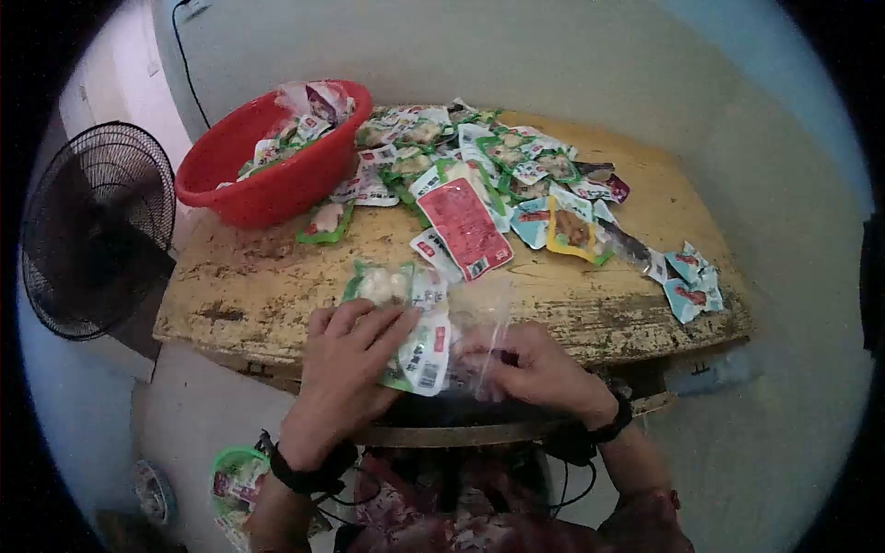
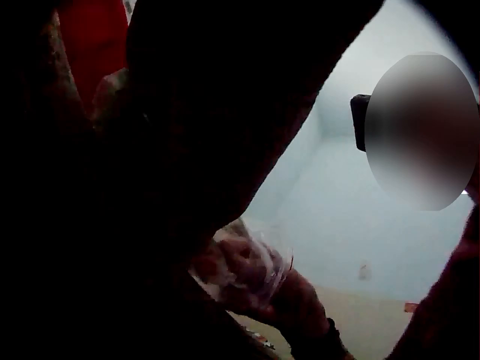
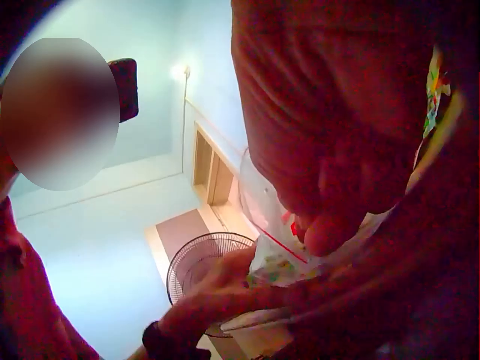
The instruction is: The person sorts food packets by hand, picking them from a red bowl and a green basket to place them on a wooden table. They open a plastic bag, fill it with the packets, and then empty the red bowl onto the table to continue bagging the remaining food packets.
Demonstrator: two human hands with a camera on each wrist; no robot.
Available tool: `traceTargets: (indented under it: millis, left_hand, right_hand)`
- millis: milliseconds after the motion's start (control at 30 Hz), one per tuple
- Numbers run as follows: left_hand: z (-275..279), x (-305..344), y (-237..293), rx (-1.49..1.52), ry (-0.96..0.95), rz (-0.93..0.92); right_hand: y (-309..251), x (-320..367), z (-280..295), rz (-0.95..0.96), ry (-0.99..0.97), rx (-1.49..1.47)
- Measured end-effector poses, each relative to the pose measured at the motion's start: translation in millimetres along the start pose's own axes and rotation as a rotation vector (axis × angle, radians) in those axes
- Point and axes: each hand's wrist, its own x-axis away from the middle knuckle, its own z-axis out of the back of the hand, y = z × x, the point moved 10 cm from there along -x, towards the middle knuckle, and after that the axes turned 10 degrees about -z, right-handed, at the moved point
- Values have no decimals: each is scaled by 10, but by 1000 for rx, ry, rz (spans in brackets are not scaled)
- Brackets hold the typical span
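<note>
At the table's front edge, my left hand (image 1: 350,364) grips white-and-green food packets (image 1: 426,346), its fingers laid over their left part. A clear plastic bag (image 1: 481,309) extends from the packets' right side. My right hand (image 1: 539,369) pinches that bag, thumb and fingers curled on it. The right wrist view shows the clear bag (image 3: 259,199) with a red line along it, beside the curled fingers of my right hand (image 3: 337,135). Mostly dark, the left wrist view has my right hand (image 2: 296,300) at the bag (image 2: 259,266).
A pile of packets (image 1: 507,157) covers the back of the worn yellow table (image 1: 249,286). A red basin (image 1: 277,189) holding packets stands back left. One blue packet (image 1: 691,284) lies far right. A fan (image 1: 100,230) stands left; a green basket (image 1: 226,488) sits below.
</note>
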Motion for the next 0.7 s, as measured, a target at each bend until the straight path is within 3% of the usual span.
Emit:
traceTargets:
  millis: [167,200,300,333,433,467,567,700]
  left_hand:
    - [11,85,-45,-212,60,109]
    - [24,106,-97,-228,69,153]
    - [-49,187,-278,-217,14,214]
    - [-33,185,-262,-181,10,220]
    - [-53,187,-245,-170,-13,169]
    - [-48,185,-243,-158,-14,164]
    - [-31,171,-250,-124,-31,154]
    - [-59,210,-280,-50,-36,150]
  right_hand:
    - [-221,165,401,136,201,-55]
    - [-189,170,522,89,215,-83]
    - [-119,252,1030,236,549,2]
    - [-76,265,1194,188,647,236]
    - [-185,353,1415,277,849,765]
    - [-126,280,1462,177,726,764]
    - [-61,107,1484,180,793,1181]
    - [14,-8,1605,-10,703,1114]
